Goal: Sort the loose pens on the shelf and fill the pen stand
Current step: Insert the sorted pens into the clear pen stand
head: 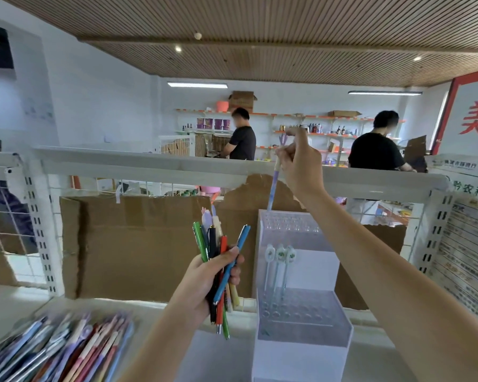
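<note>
My left hand point(204, 279) grips a bundle of pens point(218, 260) in green, black, red, blue and pastel colours, held upright in front of the cardboard. My right hand point(301, 166) is raised high and pinches a purple pen point(275, 186) near its top; the pen's tip hangs just above the back tier of the clear tiered pen stand point(301, 307). Three white pens with round green-printed tops point(280, 257) stand in the stand's lower tier. A heap of loose pens point(58, 351) lies on the white shelf at bottom left.
Brown cardboard point(138, 244) lines the wire back of the shelf point(9, 301). A white top rail point(149, 166) crosses above it. Two people in black shirts point(242, 139) stand at far shelves. Printed notices point(464, 244) hang at right.
</note>
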The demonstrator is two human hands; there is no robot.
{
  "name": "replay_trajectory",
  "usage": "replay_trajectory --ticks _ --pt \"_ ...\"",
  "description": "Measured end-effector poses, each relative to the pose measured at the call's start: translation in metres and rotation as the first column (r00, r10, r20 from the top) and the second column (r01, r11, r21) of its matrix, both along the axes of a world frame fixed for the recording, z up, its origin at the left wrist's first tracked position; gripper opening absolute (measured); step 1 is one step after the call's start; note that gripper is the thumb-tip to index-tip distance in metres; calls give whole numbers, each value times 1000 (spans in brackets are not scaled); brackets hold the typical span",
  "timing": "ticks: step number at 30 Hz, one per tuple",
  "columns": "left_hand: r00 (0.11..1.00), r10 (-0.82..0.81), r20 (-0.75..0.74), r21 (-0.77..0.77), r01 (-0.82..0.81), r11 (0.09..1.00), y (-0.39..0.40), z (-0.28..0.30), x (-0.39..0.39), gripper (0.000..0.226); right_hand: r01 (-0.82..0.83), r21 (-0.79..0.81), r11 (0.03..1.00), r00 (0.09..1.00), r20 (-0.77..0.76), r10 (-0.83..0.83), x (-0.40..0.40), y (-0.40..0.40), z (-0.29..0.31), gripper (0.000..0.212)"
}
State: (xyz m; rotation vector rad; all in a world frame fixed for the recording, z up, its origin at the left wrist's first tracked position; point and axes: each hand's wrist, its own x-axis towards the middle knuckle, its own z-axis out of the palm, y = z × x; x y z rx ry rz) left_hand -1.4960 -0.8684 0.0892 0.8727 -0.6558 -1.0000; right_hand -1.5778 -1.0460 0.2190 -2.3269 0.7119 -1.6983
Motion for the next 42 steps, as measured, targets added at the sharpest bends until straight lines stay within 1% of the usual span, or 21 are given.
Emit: replay_trajectory --ticks 5,11,14,17,20,26,33,37,42 --pt "1000 -21 10 2 21 1000 -4 1 0 12 -26 0 1000 999 19 26 3 -1 -1 29" --pt "1000 -11 22 4 11 1000 -7 2 -2 6 -20 3 1000 998 -52 20 4 -4 0 29" --pt "1000 -11 28 -1 11 1000 -8 2 -4 7 -36 71 997 992 -115 44 4 -4 -9 31" --pt "999 -9 35 10 8 1000 -9 1 -6 4 -47 158 986 991 -114 66 5 -3 -22 36" --pt "999 -14 42 13 14 1000 -8 -1 -7 5 -41 209 977 988 -137 71 7 -1 -33 33" --pt "999 -12 50 31 11 999 -7 -2 -8 5 -55 216 975 976 -195 98 7 4 -37 29" --pt "998 -8 57 18 7 1000 -3 0 -9 4 -5 188 982 980 -195 42 4 4 -37 23" --pt "998 -13 55 14 13 1000 0 2 -10 4 -13 229 973 979 -196 59 4 5 -34 18" --pt "999 -6 48 12 6 1000 2 4 -11 4 23 262 965 963 -264 49 7 5 -32 28"
